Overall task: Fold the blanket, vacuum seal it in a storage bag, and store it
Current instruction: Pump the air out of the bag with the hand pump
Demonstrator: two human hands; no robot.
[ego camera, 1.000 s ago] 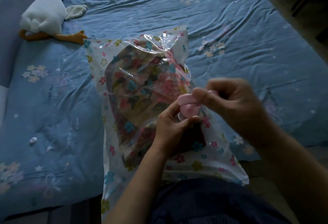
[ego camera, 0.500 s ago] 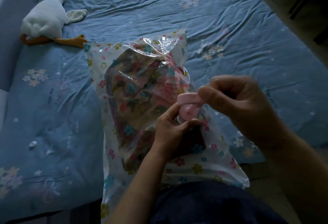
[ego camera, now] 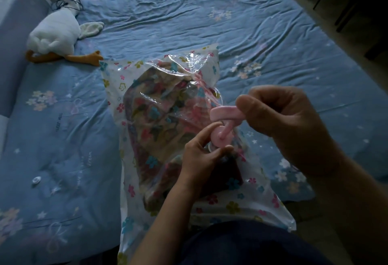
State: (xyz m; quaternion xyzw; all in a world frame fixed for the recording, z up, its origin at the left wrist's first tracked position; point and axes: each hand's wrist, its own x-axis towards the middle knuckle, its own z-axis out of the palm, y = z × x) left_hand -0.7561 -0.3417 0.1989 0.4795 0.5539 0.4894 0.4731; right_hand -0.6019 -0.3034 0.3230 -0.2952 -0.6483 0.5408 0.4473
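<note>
A: Pump position?

B: Pink hand pump (ego camera: 220,139) stands on the storage bag (ego camera: 117,84), toward the bag's right side, base at the valve. Long axis roughly upright, leaning a little toward the right hand (ego camera: 281,118).

A: Hands?

B: Left hand (ego camera: 201,155) pinches the barrel low down, thumb one side, fingers the other. Right hand is curled round one end of the T-handle (ego camera: 225,112). The handle sits raised above the barrel, with rod showing between. The right hand is above and to the right of the barrel, so a stroke would likely run down along that rod.

A: Blanket?

B: Folded blanket (ego camera: 159,122) is inside the bag. The bag lies lengthwise away from the person on the bed (ego camera: 63,139), near end over the lap. Film looks loose at the far end, so I judge air remains.

A: Anything in the way?

B: Plush goose (ego camera: 56,36) is at far left and a small white cap (ego camera: 36,180) lies on the bed at left. Both are well apart from the pump.
</note>
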